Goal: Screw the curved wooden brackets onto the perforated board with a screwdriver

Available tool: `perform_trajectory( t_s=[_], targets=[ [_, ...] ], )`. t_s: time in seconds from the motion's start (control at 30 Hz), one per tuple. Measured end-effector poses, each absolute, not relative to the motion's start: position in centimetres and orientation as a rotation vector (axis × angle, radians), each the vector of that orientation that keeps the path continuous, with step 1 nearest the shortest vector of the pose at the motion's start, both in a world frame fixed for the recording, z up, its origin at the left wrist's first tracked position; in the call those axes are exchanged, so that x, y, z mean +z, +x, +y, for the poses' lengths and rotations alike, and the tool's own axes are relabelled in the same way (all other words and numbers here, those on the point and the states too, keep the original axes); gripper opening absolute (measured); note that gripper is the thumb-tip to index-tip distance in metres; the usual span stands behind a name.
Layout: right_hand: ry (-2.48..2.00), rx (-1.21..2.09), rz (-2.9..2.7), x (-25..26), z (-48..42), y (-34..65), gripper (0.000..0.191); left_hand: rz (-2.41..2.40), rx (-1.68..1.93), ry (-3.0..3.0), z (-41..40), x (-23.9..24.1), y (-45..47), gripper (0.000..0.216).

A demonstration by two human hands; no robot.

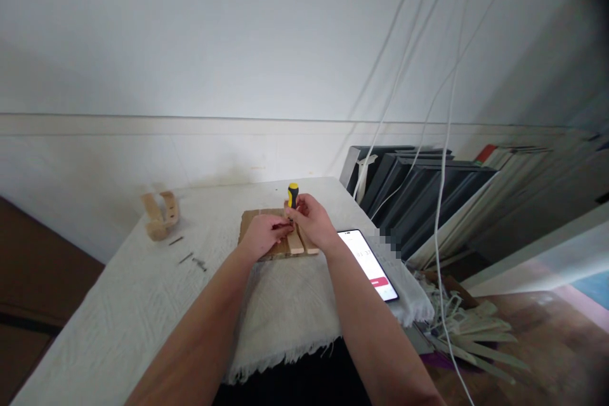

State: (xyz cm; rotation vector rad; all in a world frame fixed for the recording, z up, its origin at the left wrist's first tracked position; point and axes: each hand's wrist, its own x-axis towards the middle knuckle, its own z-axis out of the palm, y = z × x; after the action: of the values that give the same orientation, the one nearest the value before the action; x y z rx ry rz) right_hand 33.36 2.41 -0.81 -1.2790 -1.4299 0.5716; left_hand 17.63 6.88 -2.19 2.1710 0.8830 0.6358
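My right hand is closed around a short screwdriver with a yellow and black handle, held upright. Its tip is hidden among my fingers. Pinched fingers of my left hand meet just below the handle; what they grip is too small to make out. Beneath both hands lie light wooden strips, side by side on a piece of brown cardboard. The cardboard rests on a table with a white fringed cloth.
Left on the cloth are a curved wooden piece and several loose screws. A lit phone lies by my right forearm. White cables hang at the right, before dark panels. A wall stands behind the table.
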Motion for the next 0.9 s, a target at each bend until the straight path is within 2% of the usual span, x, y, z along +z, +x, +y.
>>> perform_trajectory(
  t_s=[0.2,0.33,0.5,0.77,0.9],
  targets=[
    [-1.238,0.674,-1.484,-1.2,2.5,33.5,0.027,0.871,0.671,2.186,6.6,-2.0,17.7,0.026],
    [-1.205,0.679,-1.476,-1.8,2.6,33.9,0.031,0.864,0.691,2.227,6.7,-2.1,17.8,0.024],
    [-1.242,0.642,-1.472,-1.7,2.5,33.9,0.022,0.923,0.809,2.284,6.9,-2.5,17.8,0.018],
    [-1.219,0.817,-1.355,-1.2,2.0,33.7,0.032,0.872,0.711,2.357,6.9,-2.0,17.7,0.018],
    [-1.142,0.839,-1.395,-1.0,2.0,33.8,0.021,0.859,0.702,2.35,7.0,-2.2,17.7,0.02]
  ],
)
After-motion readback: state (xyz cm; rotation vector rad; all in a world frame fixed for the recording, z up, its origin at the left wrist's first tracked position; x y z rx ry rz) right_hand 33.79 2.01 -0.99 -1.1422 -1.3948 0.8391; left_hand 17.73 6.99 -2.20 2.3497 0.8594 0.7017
